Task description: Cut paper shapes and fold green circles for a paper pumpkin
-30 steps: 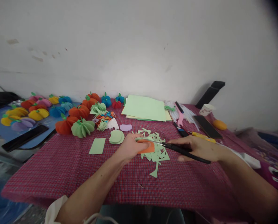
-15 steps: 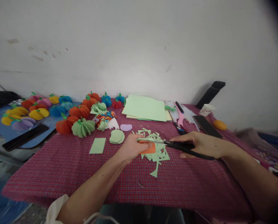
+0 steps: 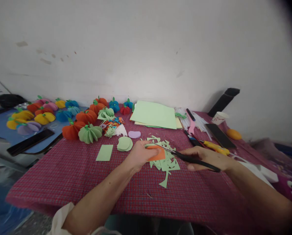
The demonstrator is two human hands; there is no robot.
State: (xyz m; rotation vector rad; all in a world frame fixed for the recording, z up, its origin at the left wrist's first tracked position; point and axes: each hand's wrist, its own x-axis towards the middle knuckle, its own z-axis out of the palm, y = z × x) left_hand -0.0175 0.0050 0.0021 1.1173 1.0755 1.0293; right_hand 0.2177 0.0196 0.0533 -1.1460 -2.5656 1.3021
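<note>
My left hand (image 3: 141, 153) pinches an orange paper piece (image 3: 158, 154) together with light green paper, whose edge shows along the top. From the other side, my right hand (image 3: 204, 157) grips black-handled scissors (image 3: 196, 161), the blades pointing left and lying along the upper edge of the held paper. Whether the blades have paper between them I cannot tell. Under both hands lies a pile of light green paper scraps (image 3: 170, 163). Left of my left hand are a stack of rounded green paper pieces (image 3: 124, 144) and a green paper rectangle (image 3: 104, 152).
Paper pumpkins (image 3: 90, 133) in several colours crowd the left. Green sheets (image 3: 154, 114) lie by the wall. A yellow-handled tool (image 3: 216, 148), a dark phone-like slab (image 3: 220, 136), a paper cup (image 3: 219, 117) and an orange fruit-like object (image 3: 233, 134) sit at the right.
The scissor handles have drawn closer together as my right hand closed and shifted slightly left. The yellow-handled tool now shows beside my right wrist. The view has shifted a little.
</note>
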